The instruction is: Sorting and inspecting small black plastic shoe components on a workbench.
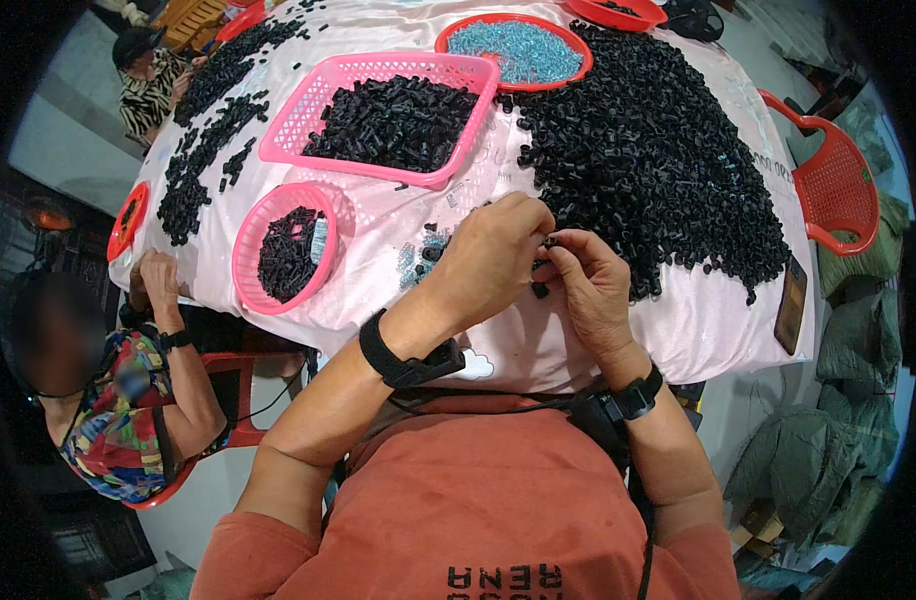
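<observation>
Over the cloth-covered table, my two hands meet close together. My right hand pinches a small black plastic part between thumb and fingertips. Curled beside it, my left hand has its fingers closed at the same spot; they hide most of what lies between them. A broad heap of small black parts spreads just beyond my hands. Some small see-through bluish pieces and a few black parts lie by my left wrist.
A pink rectangular basket and a round pink basket hold black parts. Behind them, a red bowl contains bluish pieces. A phone lies at the right edge, near a red chair. Co-workers sit at the left.
</observation>
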Available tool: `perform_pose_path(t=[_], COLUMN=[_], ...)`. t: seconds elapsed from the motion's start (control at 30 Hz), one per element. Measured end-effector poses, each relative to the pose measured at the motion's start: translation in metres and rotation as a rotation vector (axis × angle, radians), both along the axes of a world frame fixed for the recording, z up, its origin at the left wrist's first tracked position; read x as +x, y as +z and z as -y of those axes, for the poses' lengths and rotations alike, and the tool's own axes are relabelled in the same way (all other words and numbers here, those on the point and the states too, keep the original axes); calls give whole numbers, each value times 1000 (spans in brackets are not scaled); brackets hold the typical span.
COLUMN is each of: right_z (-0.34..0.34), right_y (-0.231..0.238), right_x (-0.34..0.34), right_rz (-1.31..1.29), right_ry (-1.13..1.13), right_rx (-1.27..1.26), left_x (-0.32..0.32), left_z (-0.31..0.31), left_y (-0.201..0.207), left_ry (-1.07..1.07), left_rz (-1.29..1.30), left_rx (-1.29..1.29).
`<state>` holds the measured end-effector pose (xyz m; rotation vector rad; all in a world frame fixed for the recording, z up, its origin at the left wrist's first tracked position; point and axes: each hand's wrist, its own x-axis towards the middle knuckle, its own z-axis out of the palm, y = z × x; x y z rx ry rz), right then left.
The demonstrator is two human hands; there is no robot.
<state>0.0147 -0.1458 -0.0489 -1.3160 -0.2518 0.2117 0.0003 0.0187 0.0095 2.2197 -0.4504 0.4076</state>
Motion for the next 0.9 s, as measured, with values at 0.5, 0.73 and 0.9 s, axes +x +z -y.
perform_pose_path(t=[0.5, 0.73, 0.9], right_z=[2, 2, 3], right_y=[6, 4, 4], right_x=[-1, -1, -1], right_rz=[81, 64, 24], right_ry=[24, -5, 26], right_rx=[-95, -60, -34], left_x=[-1, 2, 2], left_z=[8, 9, 7], left_y=[8, 6, 6], left_ry=[-47, -26, -41], left_rz=[-14, 62, 25], left_rx=[32, 51, 55])
